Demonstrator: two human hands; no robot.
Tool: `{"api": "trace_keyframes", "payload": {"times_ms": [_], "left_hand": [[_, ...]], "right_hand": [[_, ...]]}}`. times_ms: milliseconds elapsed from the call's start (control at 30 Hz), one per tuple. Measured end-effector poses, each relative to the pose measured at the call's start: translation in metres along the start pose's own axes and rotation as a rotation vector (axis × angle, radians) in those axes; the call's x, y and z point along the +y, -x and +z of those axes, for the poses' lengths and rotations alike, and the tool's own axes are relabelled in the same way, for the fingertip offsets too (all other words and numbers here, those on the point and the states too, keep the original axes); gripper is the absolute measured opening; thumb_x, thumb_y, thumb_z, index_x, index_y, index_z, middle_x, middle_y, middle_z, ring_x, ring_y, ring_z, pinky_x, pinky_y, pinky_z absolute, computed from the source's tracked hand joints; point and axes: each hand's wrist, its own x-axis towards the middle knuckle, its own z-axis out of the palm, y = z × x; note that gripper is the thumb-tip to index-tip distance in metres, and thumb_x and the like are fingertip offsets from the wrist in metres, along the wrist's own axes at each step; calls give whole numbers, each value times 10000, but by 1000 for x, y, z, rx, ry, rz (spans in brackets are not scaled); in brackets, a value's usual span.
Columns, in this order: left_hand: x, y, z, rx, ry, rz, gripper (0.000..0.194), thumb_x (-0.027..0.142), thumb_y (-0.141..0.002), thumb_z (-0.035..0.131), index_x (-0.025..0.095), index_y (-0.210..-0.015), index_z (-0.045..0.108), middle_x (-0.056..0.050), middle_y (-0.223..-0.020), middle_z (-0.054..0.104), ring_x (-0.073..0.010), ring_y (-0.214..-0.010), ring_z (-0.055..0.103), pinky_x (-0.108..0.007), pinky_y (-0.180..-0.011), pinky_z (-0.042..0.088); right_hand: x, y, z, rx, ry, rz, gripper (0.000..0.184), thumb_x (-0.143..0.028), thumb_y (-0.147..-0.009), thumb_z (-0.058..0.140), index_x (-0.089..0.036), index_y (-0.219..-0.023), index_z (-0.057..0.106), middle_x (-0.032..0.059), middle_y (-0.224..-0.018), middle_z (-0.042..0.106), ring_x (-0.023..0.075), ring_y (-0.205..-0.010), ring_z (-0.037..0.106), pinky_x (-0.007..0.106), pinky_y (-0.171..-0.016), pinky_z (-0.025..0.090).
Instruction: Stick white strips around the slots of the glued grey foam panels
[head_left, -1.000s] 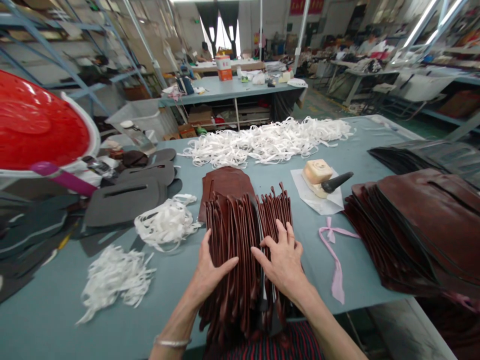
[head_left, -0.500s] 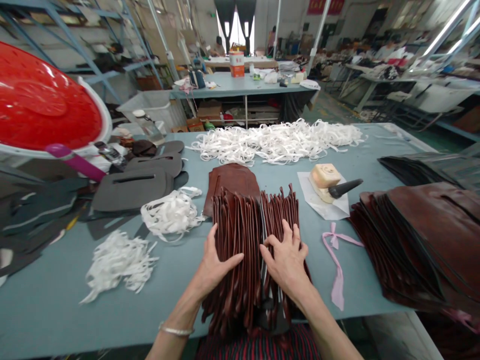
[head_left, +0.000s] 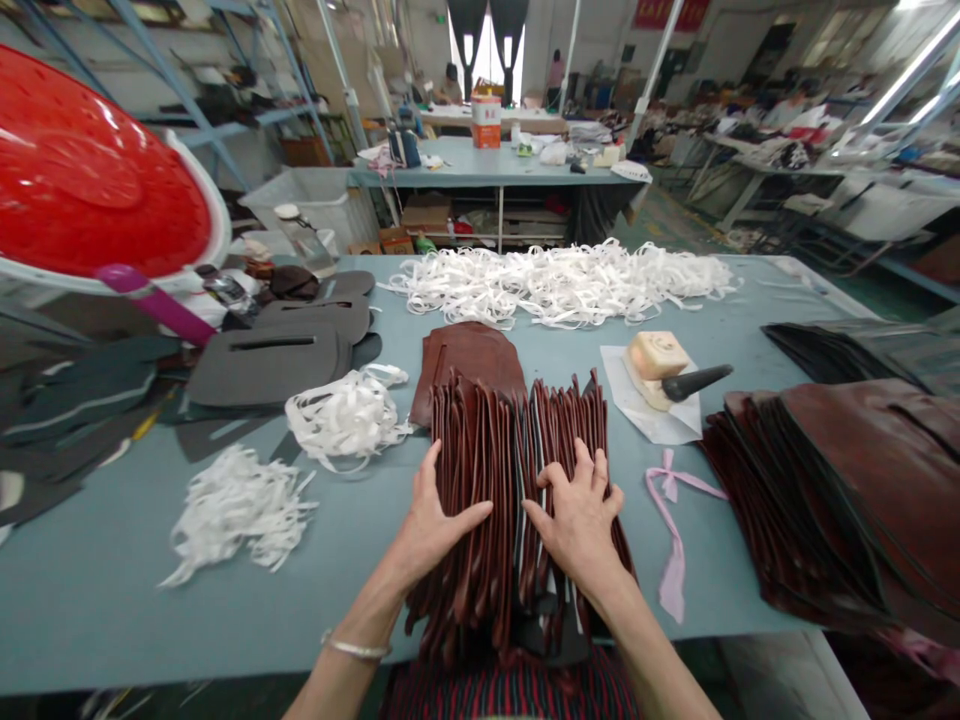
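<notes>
A thick stack of dark red-brown leather pieces (head_left: 487, 440) stands on edge on the blue-grey table (head_left: 112, 600), right in front of me. My left hand (head_left: 433, 520) presses flat against the stack's left side, thumb laid across the edges. My right hand (head_left: 581, 510) rests on top of the right half, fingers spread among the edges. Neither hand grips a single piece. One flat leather piece (head_left: 465, 350) lies behind the stack.
White strips are heaped at the far side (head_left: 562, 280) and in two piles at left (head_left: 345, 415) (head_left: 240, 505). Grey cut pieces (head_left: 262, 365) and a red basin (head_left: 82, 190) are left. A tan block with a black tool (head_left: 664, 370), a pink ribbon (head_left: 671, 520) and another leather pile (head_left: 840, 480) are right.
Both hands keep their places on the stack. The view has tilted and shifted slightly, so the stack and hands sit a little farther right and the far table shows more.
</notes>
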Motion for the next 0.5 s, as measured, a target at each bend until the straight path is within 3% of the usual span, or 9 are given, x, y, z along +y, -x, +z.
{"api": "trace_keyframes", "payload": {"times_ms": [133,200,267,300,400,500], "left_hand": [[1,0,-1,-17,-9,-3,1013,476,-687,720,216,-1454,113,-150,-1491,220,-291,-1393,226,-491,-1145,197],[2,0,-1,-18,-6,-4,1018,470,-685,721,210,-1454,107,-152,-1490,216,-289,-1395,223,-488,-1145,196],[3,1,-1,-11,0,-9,1022,464,-677,725,200,-1453,114,-157,-1489,216,-295,-1395,219,-491,-1146,190],[3,1,-1,-9,6,-14,1024,461,-674,727,197,-1453,116,-159,-1488,217,-300,-1394,219,-493,-1145,191],[2,1,-1,-7,18,-15,1022,458,-672,731,207,-1454,123,-159,-1485,223,-310,-1390,225,-504,-1138,202],[0,1,-1,0,25,0,1010,459,-676,729,228,-1454,129,-147,-1483,225,-308,-1391,223,-511,-1136,200]], "right_hand": [[-3,0,0,-19,15,-34,390,-186,-749,670,-319,-1104,579,148,-1537,147,357,-1408,109,657,-956,242],[-5,0,-1,-57,15,-61,316,-187,-782,636,-340,-1057,614,127,-1542,149,354,-1411,99,678,-949,222],[-7,0,-2,-70,13,-73,136,-293,-834,604,-311,-961,651,120,-1538,173,355,-1411,93,689,-950,204],[-9,0,-2,-63,13,-74,141,-383,-852,583,-292,-930,657,128,-1533,188,359,-1410,91,694,-952,195],[-12,1,-1,-36,16,-65,427,-643,-802,529,-253,-926,652,169,-1513,220,385,-1404,80,718,-946,170],[-13,1,0,-52,30,-71,398,-609,-775,582,-251,-940,638,157,-1525,199,394,-1403,69,722,-943,168]]}}
